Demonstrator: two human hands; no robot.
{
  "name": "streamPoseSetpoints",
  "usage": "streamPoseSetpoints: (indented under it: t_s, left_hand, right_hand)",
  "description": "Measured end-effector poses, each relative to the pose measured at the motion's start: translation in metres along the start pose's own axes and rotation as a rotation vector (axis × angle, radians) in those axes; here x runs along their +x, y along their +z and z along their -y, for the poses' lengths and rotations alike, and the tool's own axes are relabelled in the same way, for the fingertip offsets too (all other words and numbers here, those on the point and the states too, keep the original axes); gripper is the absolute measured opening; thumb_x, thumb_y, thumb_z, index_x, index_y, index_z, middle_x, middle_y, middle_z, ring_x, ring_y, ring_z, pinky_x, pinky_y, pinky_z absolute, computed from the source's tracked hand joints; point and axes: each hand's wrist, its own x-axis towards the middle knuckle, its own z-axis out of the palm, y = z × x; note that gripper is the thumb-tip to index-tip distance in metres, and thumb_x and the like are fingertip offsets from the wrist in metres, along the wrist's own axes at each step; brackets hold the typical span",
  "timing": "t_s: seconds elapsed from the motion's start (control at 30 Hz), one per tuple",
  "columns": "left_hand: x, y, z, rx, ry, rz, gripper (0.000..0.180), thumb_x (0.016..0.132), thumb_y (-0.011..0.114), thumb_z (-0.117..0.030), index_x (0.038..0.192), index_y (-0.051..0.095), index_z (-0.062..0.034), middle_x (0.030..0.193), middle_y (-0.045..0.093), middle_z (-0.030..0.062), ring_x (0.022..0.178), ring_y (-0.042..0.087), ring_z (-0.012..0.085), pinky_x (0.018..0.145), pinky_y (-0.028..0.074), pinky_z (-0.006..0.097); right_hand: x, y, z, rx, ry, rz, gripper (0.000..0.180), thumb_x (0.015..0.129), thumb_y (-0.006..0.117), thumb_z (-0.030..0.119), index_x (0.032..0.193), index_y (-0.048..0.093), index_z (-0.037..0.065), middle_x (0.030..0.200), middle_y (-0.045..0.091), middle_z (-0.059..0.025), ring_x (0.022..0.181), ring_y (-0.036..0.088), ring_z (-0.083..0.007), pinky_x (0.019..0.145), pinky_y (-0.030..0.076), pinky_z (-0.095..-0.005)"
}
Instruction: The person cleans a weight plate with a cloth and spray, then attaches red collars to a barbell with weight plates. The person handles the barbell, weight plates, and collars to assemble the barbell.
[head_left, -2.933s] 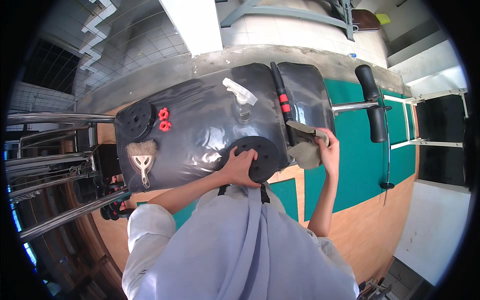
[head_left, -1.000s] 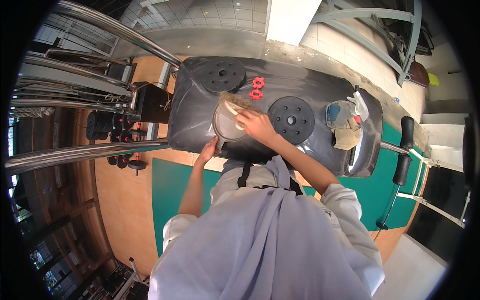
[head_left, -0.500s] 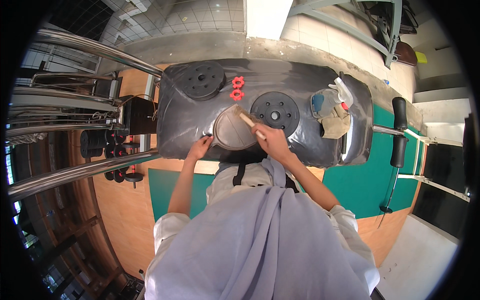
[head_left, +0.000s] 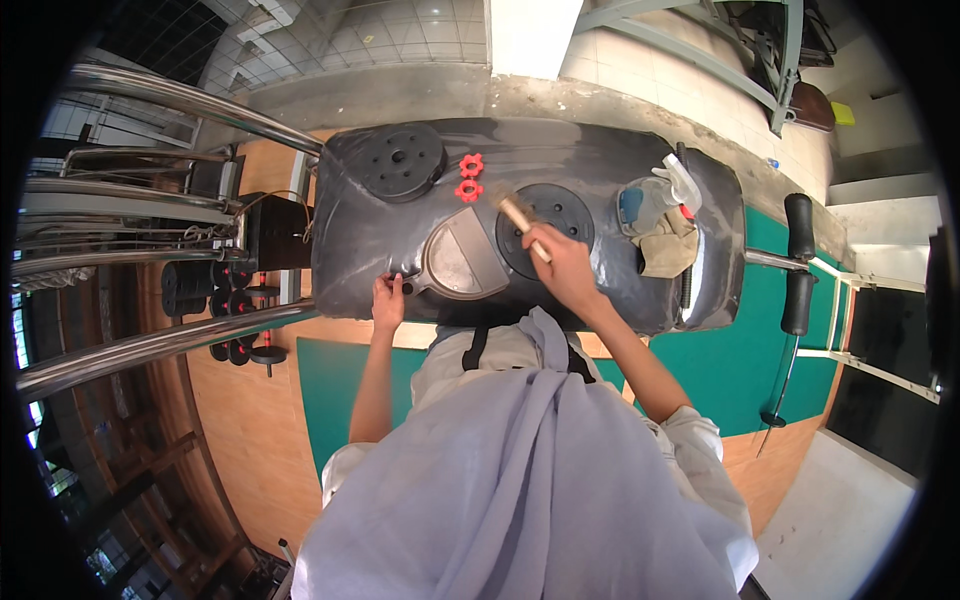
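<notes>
My left hand point(head_left: 387, 303) is closed round the short dark handle of a grey dustpan point(head_left: 462, 255), which rests on a padded black bench point(head_left: 345, 255). A wooden-handled brush point(head_left: 520, 218) is gripped in my right hand point(head_left: 565, 272). Its bristles, slightly blurred, are over the left edge of a black weight plate point(head_left: 572, 222), and the brush and hand partly cover that plate. Left of the brush lie two red star-shaped collars point(head_left: 470, 165). Another black weight plate point(head_left: 402, 160) lies at the bench's far left.
On the bench's right side stand a spray bottle point(head_left: 645, 203) and a crumpled beige cloth point(head_left: 667, 248), beside a dark ribbed bar point(head_left: 685, 285). Chrome rails point(head_left: 200, 95) flank the left end. Padded rollers point(head_left: 798, 300) stick out at the right. Dumbbells point(head_left: 235, 300) sit at lower left.
The brush has come off the dustpan and moved right, over the weight plate. My left hand has shifted slightly left and the dustpan's angle has changed a little.
</notes>
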Motion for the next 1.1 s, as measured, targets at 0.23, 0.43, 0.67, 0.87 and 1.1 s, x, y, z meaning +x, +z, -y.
streamPoseSetpoints:
  t_s: [0.23, 0.43, 0.67, 0.87, 1.1]
  left_hand:
    - [-0.023, -0.009, -0.031, -0.349, 0.128, -0.154, 0.037, 0.09, 0.056, -0.019, 0.12, 0.046, 0.0004, 0.105, 0.055, 0.0123, 0.1, 0.054, 0.0227, 0.089, 0.041, 0.035]
    - [-0.04, -0.005, -0.075, -0.384, 0.244, -0.155, 0.036, 0.084, 0.059, -0.008, 0.118, 0.048, -0.0003, 0.104, 0.057, 0.0125, 0.1, 0.054, 0.0219, 0.091, 0.041, 0.033]
    - [-0.062, 0.022, -0.11, -0.203, 0.424, 0.009, 0.035, 0.074, 0.059, 0.002, 0.108, 0.05, 0.0003, 0.101, 0.055, 0.0135, 0.098, 0.055, 0.0266, 0.088, 0.042, 0.035]
    - [-0.092, 0.07, -0.152, 0.136, 0.809, 0.239, 0.065, 0.062, 0.066, -0.003, 0.124, 0.045, -0.0064, 0.119, 0.048, 0.0125, 0.118, 0.043, 0.0296, 0.104, 0.027, 0.045]
    - [-0.071, 0.148, -0.212, 0.742, 0.934, 0.226, 0.116, 0.048, 0.08, -0.015, 0.146, 0.018, -0.0115, 0.118, 0.043, 0.0134, 0.119, 0.04, 0.0312, 0.109, 0.018, 0.052]
  right_hand:
    - [-0.011, 0.007, -0.006, -0.42, 0.07, 0.223, 0.027, 0.071, 0.061, 0.005, 0.096, 0.059, 0.016, 0.116, 0.056, -0.0085, 0.076, 0.065, -0.0298, 0.062, 0.053, -0.04]
    - [0.003, -0.007, -0.006, 0.134, 0.066, -0.075, 0.013, 0.075, 0.059, 0.002, 0.085, 0.058, 0.011, 0.099, 0.063, -0.0065, 0.076, 0.063, -0.0323, 0.062, 0.049, -0.0394]
    - [0.017, -0.007, -0.023, -0.233, -0.051, 0.215, 0.02, 0.072, 0.058, 0.001, 0.088, 0.058, 0.014, 0.098, 0.063, -0.0051, 0.072, 0.063, -0.0317, 0.063, 0.052, -0.0374]
    - [-0.021, -0.059, -0.027, 0.57, 0.321, -0.032, 0.008, 0.084, 0.053, 0.006, 0.091, 0.058, 0.007, 0.092, 0.066, -0.0026, 0.067, 0.061, -0.0127, 0.059, 0.046, -0.0271]
    - [-0.102, -0.137, -0.047, 0.721, 0.518, -0.45, 0.01, 0.092, 0.046, 0.001, 0.093, 0.055, 0.006, 0.101, 0.063, -0.0068, 0.097, 0.058, -0.0128, 0.069, 0.048, -0.0242]
